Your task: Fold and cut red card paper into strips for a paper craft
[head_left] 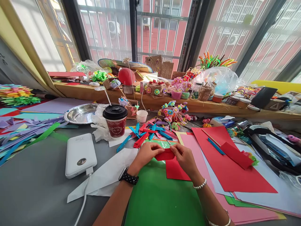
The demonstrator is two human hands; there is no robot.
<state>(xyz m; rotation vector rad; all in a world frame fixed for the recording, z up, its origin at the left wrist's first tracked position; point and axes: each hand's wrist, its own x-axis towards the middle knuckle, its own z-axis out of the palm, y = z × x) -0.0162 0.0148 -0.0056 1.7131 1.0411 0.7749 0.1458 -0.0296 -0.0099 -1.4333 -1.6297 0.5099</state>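
Note:
Between my two hands is a small folded piece of red paper (pixel 166 154), held just above a green mat (pixel 164 197). My left hand (pixel 149 153) pinches its left end, with a dark watch on that wrist. At the right end, the thumb and fingers of my right hand (pixel 184 157) are closed on the same paper. A flat red paper sheet (pixel 176 170) lies on the mat under my right hand. Just beyond my hands is a pile of folded blue and red paper strips (pixel 150 131).
Left of my hands stand a lidded coffee cup (pixel 115 124) and a white power bank (pixel 81 155) with a cable. A metal bowl (pixel 81 114) is farther back. Large red paper (pixel 225 160) covers the right side. Craft flowers (pixel 174 111) stand below the cluttered sill (pixel 152 102).

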